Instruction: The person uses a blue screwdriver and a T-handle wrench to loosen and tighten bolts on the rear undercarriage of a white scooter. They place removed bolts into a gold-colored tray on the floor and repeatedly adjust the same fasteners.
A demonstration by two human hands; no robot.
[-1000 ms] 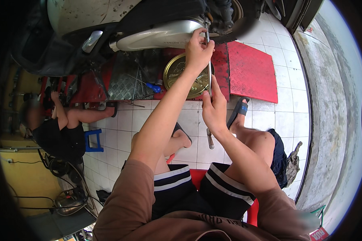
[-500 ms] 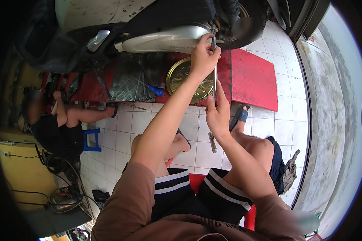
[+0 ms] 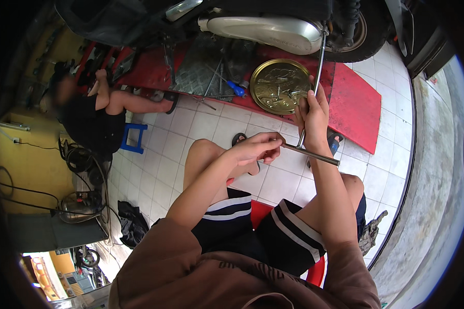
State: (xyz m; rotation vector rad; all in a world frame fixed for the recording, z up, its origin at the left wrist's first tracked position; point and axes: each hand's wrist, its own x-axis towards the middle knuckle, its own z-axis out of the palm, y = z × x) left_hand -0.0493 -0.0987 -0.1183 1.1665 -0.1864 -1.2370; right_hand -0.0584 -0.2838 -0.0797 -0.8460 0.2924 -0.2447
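Observation:
A long T-handle socket wrench (image 3: pixel 320 68) runs from the rear end of a motorbike's silver side cover (image 3: pixel 265 35) down toward me. Its far tip meets a spot beside the cover, near the wheel; the exact fastener is too small to make out. My right hand (image 3: pixel 314 110) is wrapped around the shaft. My left hand (image 3: pixel 257 148) has its fingers curled at the left end of the wrench's crossbar. Beyond my hands, a round gold-coloured tray (image 3: pixel 265 98) holds several small metal parts, probably bolts.
The tray rests on a red platform (image 3: pixel 358 105) under the motorbike. A blue-handled screwdriver (image 3: pixel 236 88) and metal rods lie on its chequered plate. Another person (image 3: pixel 95 105) sits at the left near a blue stool (image 3: pixel 134 138). A tyre (image 3: pixel 363 38) stands at the far right.
My left hand has come back from the far part of the shaft to the crossbar. The crossbar has turned to point sideways. My right hand stays on the shaft; the view has shifted.

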